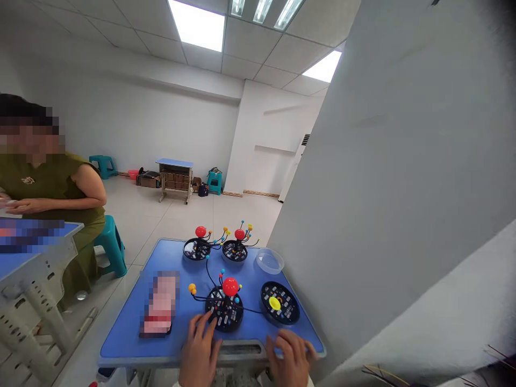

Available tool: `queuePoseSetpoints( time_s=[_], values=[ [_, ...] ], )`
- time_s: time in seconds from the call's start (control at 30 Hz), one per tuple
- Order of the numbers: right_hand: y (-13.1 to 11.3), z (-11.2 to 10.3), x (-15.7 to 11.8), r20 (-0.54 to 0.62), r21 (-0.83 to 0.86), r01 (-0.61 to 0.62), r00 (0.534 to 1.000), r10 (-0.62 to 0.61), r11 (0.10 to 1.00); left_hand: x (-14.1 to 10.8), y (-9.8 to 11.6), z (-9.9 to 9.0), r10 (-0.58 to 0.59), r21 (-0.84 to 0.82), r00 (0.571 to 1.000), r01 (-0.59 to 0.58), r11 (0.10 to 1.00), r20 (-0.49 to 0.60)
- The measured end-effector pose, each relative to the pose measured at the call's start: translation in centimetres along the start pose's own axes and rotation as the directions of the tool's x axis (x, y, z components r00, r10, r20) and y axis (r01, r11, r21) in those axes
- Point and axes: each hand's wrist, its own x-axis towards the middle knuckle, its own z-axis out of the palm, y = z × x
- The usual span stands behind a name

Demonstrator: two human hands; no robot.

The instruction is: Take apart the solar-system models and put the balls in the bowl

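On the blue desk (186,322) stands a round black model (224,317) with a red ball and small coloured balls on curved black arms. My left hand (199,349) is at its near left edge, fingers apart, fingertips touching or close to the base. My right hand (289,355) rests by the desk's front edge, fingers bent and apart, holding nothing visible. A black round base (289,305) with a yellow disc lies beyond it. Two more models with red balls, one at the back left (196,250) and one at the back middle (235,251), stand at the far edge.
A clear round dish (270,261) sits at the back right. A blurred pink phone-like object (160,303) lies on the left. A grey wall (382,177) borders the desk's right side. A person (80,188) sits at another desk (52,236) on the left.
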Motion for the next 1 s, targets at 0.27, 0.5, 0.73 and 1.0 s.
queuePoseSetpoints(
  time_s=[0.27,0.5,0.73,1.0],
  values=[
    [5.7,0.5,2.4,0.247,-0.081,-0.163,0.953,0.178,0.983,3.2,5.0,0.3,0.248,-0.153,0.966,-0.233,0.96,0.08],
    [5.0,-1.7,3.3,0.155,-0.187,-0.115,0.977,0.145,0.976,4.7,8.9,4.5,0.213,-0.305,0.966,-0.161,0.939,0.144],
    [2.6,-1.3,8.7,0.422,0.013,0.215,0.884,-0.2,0.977,7.1,11.6,8.9,0.032,-0.482,0.978,0.073,0.873,0.206],
    [1.8,1.3,8.5,0.404,-0.127,0.117,0.913,-0.057,0.985,7.5,11.0,10.7,-0.029,-0.584,0.995,0.082,0.808,0.1]
  ],
)
